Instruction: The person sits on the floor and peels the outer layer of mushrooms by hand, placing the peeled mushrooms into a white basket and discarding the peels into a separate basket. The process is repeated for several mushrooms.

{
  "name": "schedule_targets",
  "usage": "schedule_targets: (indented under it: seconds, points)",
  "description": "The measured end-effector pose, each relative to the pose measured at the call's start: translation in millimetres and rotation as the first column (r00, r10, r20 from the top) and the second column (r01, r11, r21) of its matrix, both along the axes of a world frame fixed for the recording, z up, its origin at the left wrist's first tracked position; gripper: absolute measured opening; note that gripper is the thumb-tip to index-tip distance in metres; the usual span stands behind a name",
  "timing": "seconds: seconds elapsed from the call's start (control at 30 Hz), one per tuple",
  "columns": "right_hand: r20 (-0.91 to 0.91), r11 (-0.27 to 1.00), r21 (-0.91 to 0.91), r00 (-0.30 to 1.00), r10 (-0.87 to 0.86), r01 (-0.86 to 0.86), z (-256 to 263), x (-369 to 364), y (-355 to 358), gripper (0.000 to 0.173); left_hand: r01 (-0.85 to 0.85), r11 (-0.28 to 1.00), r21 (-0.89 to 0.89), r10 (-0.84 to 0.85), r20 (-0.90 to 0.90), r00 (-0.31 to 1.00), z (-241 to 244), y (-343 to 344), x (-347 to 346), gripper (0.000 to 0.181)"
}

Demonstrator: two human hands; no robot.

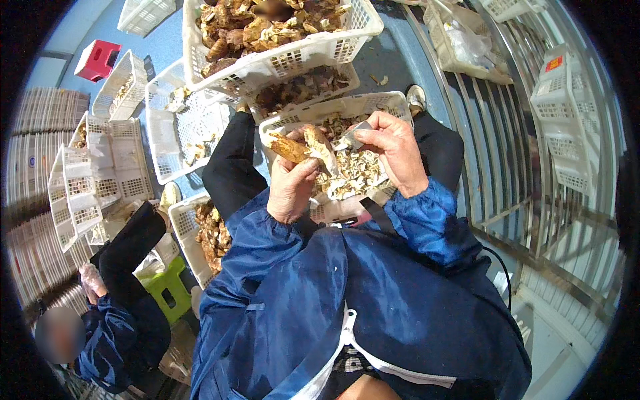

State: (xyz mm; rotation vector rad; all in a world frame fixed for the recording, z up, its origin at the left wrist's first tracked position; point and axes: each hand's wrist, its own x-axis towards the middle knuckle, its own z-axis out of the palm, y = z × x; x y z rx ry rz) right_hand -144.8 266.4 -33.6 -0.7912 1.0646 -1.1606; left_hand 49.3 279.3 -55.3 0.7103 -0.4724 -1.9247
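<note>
My left hand [294, 187] grips a long brown mushroom piece [287, 147]. Beside it, touching the same fingers, is a second brown piece with a pale cut side [321, 145]. Between the thumb and fingers of my right hand [397, 145] is a small flat metal blade [357, 134], close to the pale piece. Both hands are over a white plastic basket [397, 102] between my legs. Pale and brown mushroom trimmings [352, 175] lie in it below the fingers. Part of the left fingers is hidden behind the mushrooms.
Ahead stands a white crate [367, 25] heaped with brown mushrooms, above another basket of dark pieces [300, 87]. More mushrooms fill a crate [187, 232] by my left leg. At left sits a co-worker [120, 330] near a green stool [172, 295]. Metal racking [480, 135] runs along the right.
</note>
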Motion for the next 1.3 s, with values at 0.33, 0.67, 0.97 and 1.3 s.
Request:
schedule_targets:
  seconds: [0.33, 0.67, 0.97, 1.3]
  points:
    - [-0.605, 0.855, -0.482, 0.778, -0.170, -0.188, 31, 10, 7, 0.009, -0.064, 0.983, -0.174, 0.120, 0.336, 0.934, -3, 0, -8, 0.061]
    - [-0.727, 0.871, -0.446, 0.651, -0.220, -0.204, 26, 25, 8, 0.002, -0.052, 0.958, -0.282, 0.193, 0.498, 0.845, -8, 2, -12, 0.063]
    - [0.146, 0.995, 0.102, 0.989, -0.022, 0.007, 2, -1, 7, 0.012, 0.044, 0.990, -0.134, -0.045, -0.004, 0.999, 2, -3, -4, 0.070]
    - [-0.352, 0.923, -0.359, 0.936, 0.006, -0.141, 30, 11, 13, 0.010, 0.049, 0.992, -0.115, -0.049, 0.010, 0.999, 0, -7, 3, 0.073]
